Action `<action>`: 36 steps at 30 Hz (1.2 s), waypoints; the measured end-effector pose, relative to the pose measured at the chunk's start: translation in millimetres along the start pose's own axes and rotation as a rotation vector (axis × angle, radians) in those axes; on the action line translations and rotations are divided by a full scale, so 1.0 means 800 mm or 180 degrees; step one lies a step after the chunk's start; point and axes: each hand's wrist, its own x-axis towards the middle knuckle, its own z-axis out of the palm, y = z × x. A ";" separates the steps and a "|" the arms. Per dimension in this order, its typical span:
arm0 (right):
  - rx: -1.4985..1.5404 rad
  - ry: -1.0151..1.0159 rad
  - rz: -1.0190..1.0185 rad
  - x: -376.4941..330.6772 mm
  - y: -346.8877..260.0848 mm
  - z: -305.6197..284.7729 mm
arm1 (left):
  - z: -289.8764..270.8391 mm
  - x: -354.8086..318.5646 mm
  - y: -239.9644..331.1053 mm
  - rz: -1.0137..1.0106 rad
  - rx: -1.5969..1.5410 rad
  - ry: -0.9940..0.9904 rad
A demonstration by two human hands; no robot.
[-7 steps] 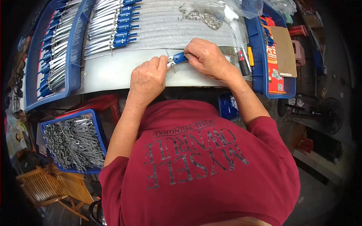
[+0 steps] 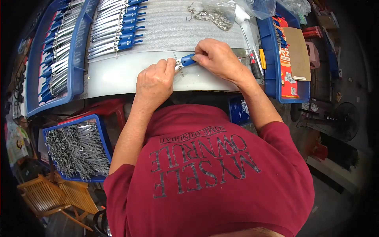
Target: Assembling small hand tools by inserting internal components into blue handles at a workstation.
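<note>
Over the pale work plate (image 2: 114, 81) I hold a part with a blue end (image 2: 187, 60), a bright metal section and a thin pin standing across it. My left hand (image 2: 155, 81) is closed round its metal side and hides the rest of that side. At the other end, my right hand (image 2: 219, 59) pinches the tip of the blue piece between thumb and fingers. To the left on the foam sheet (image 2: 169, 29) lies a row of similar long metal parts with blue ends (image 2: 128, 41).
Loose metal pins (image 2: 217, 19) lie partly on a plastic bag beyond my hands. Right of them are a yellow-handled screwdriver (image 2: 262, 59) and a blue bin with cardboard (image 2: 296, 55). A blue tray of finished-looking parts (image 2: 79, 51) stands left, above a bin of metal pieces (image 2: 79, 150).
My right hand has shifted slightly, its fingers and thumb now placed differently on the blue end, and more of the blue shows. My left hand has stayed nearly still.
</note>
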 end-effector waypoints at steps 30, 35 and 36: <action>-0.1029 0.0559 0.0358 0.057 0.122 -0.014 | -0.001 0.000 -0.002 -0.0232 -0.0530 -0.0037; -0.1275 0.0434 0.0365 0.058 0.119 -0.015 | -0.001 0.002 -0.002 -0.0210 -0.0544 -0.0002; -0.1276 0.0435 0.0362 0.058 0.119 -0.016 | -0.001 0.002 -0.002 -0.0211 -0.0542 0.0000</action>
